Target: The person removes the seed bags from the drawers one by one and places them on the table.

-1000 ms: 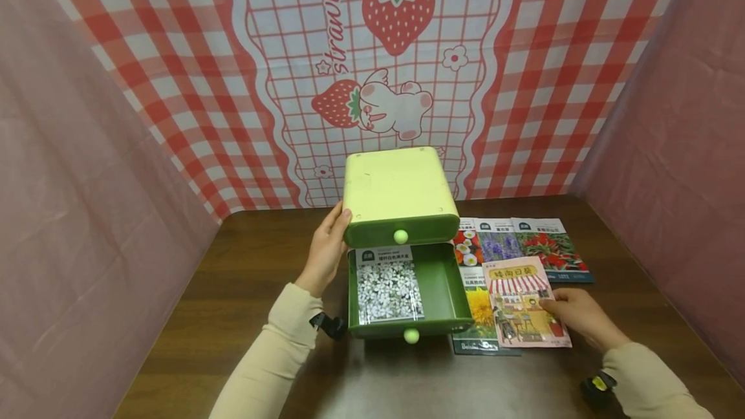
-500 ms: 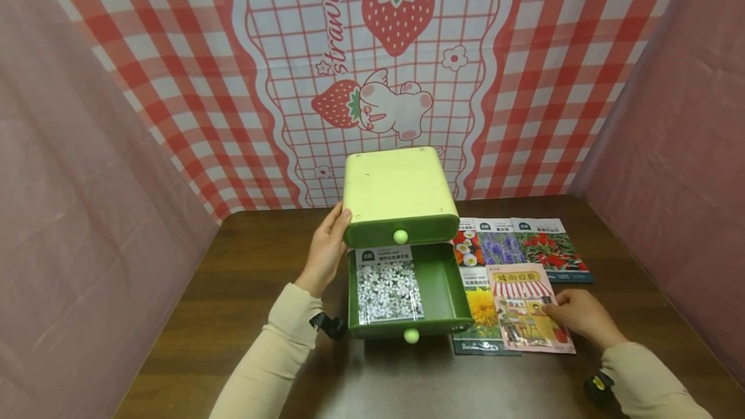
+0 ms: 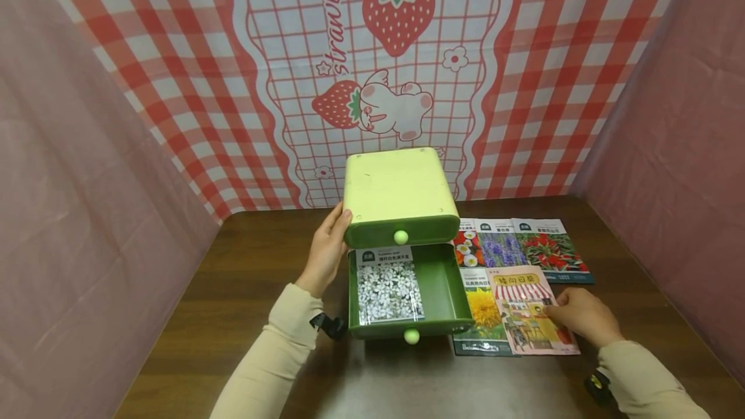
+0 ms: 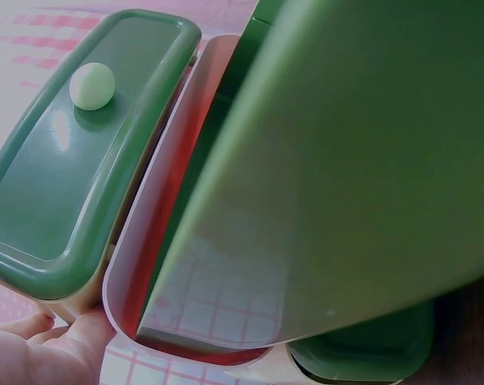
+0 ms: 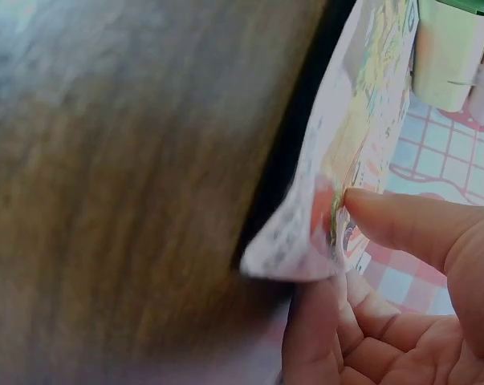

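My right hand [image 3: 586, 315] pinches the right edge of a pink seed packet [image 3: 526, 312] with a striped awning picture, thumb on its face and fingers behind, as the right wrist view shows. That packet is over the right part of a yellow-flower seed packet [image 3: 483, 315]. The fingers and thumb of my left hand [image 3: 326, 251] rest against the left side of a small yellow-green drawer cabinet [image 3: 398, 186]. Its lower green drawer [image 3: 445, 290] is pulled out and contains a white-flower seed packet [image 3: 388, 290]. The upper drawer [image 4: 57, 176] is closed.
Behind the pink packet lie a red-and-white-flower packet [image 3: 467, 247], a purple-flower packet [image 3: 499, 247] and a red-flower packet [image 3: 550, 251]. They lie on a dark wooden table [image 3: 244, 290]. A checked strawberry cloth [image 3: 401, 108] hangs behind; pink curtains [image 3: 669, 134] flank both sides.
My right hand has moved the pink packet slightly right and toward me, exposing more of the yellow-flower packet. The left hand and the cabinet have stayed put.
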{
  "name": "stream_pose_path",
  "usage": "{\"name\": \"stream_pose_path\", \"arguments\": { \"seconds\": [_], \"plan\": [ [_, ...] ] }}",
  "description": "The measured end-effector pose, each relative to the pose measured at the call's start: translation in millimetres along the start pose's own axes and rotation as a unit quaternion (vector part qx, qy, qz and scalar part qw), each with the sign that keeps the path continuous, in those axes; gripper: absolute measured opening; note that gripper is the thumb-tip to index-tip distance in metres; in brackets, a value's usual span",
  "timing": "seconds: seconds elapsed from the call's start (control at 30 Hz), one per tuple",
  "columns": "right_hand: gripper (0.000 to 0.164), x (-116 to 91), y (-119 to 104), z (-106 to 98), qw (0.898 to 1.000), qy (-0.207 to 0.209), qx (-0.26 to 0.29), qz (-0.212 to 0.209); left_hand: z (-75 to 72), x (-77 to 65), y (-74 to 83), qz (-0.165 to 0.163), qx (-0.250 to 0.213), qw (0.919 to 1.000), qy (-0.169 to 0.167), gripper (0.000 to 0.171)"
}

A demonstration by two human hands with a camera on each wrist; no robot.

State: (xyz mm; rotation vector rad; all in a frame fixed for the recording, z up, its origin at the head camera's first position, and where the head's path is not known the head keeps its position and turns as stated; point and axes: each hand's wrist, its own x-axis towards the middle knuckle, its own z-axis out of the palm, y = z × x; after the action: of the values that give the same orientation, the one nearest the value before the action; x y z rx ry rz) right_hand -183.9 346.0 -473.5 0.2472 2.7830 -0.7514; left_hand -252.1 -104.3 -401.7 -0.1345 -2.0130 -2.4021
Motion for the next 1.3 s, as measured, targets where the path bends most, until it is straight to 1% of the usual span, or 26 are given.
{"name": "stream_pose_path", "arguments": {
  "seconds": [0.3, 0.5, 0.63, 0.7, 0.77, 0.83, 0.9, 1.07, 1.17, 1.3],
  "plan": [
    [0.038, -1.1, -0.8, -1.1, 1.0, -0.003, -0.017, 0.008, 0.0, -1.5, 1.4, -0.002, 0.004, 1.0, 0.002, 0.061],
    [0.044, -1.0, -2.7, -3.6, 0.999, -0.004, -0.036, 0.012, 0.0, -1.0, 1.5, 0.0, 0.002, 1.0, -0.002, 0.06],
    [0.042, 0.2, -3.9, -6.5, 0.999, -0.005, -0.035, -0.001, -0.2, -1.5, 2.0, 0.001, 0.006, 1.0, -0.002, 0.061],
    [0.04, 0.8, -5.7, -8.6, 1.0, -0.001, -0.027, -0.015, -0.1, -1.8, 2.2, 0.0, 0.006, 1.0, -0.002, 0.061],
    [0.037, 0.7, -9.3, -11.2, 0.999, 0.01, -0.013, -0.044, -0.3, -1.5, 1.9, -0.002, 0.005, 1.0, -0.003, 0.062],
    [0.037, -0.9, -15.9, -13.3, 0.997, 0.026, 0.004, -0.072, -0.3, -1.8, 1.8, -0.004, 0.004, 1.0, -0.003, 0.062],
    [0.035, -3.3, -25.5, -15.9, 0.993, 0.052, 0.02, -0.107, -0.7, -1.9, 1.1, -0.004, 0.004, 1.0, -0.004, 0.063],
    [0.034, -12.0, -58.3, -23.7, 0.98, 0.087, 0.049, -0.169, -0.8, -1.7, 0.6, -0.001, -0.001, 1.0, -0.006, 0.062],
    [0.036, -17.8, -80.7, -28.0, 0.974, 0.097, 0.061, -0.195, -0.9, -0.9, 0.4, 0.0, -0.002, 1.0, -0.005, 0.061],
    [0.033, -26.2, -112.1, -27.3, 0.964, 0.115, 0.067, -0.228, -0.7, 0.2, 0.2, -0.001, -0.004, 1.0, -0.001, 0.061]
  ]
}}
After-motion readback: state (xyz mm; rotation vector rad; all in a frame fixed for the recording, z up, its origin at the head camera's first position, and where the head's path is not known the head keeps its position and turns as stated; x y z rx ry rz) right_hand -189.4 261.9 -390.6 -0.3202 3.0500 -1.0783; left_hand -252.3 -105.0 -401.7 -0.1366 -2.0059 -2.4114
